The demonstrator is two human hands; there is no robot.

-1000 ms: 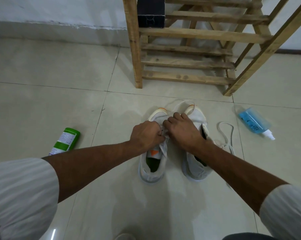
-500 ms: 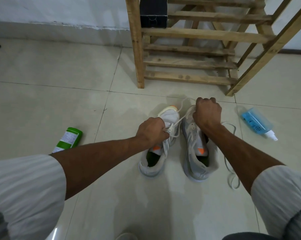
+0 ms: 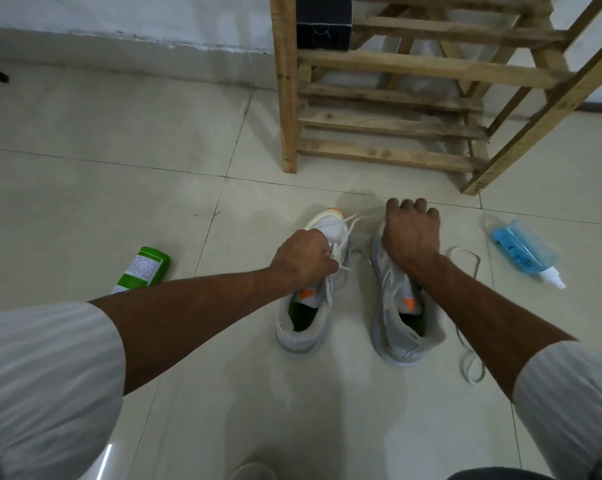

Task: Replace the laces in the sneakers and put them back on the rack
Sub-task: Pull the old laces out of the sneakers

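Observation:
Two white-grey sneakers stand side by side on the floor tiles, toes pointing at the wooden rack (image 3: 389,123). My left hand (image 3: 303,259) grips the lace area over the tongue of the left sneaker (image 3: 306,327). A white lace (image 3: 353,221) runs taut from that shoe up to my right hand (image 3: 410,230), which is curled round its end above the toe of the right sneaker (image 3: 398,327). A second loose white lace (image 3: 467,344) lies on the floor to the right of the right sneaker.
A green can (image 3: 145,270) lies on the floor at the left. At the right lies a blue spray bottle (image 3: 524,251). A black box (image 3: 324,22) sits on an upper rack shelf. The wall runs behind the rack.
My right hand left the left sneaker's lacing and pulled the lace away toward the rack, drawing it taut. My left hand stayed on the left sneaker.

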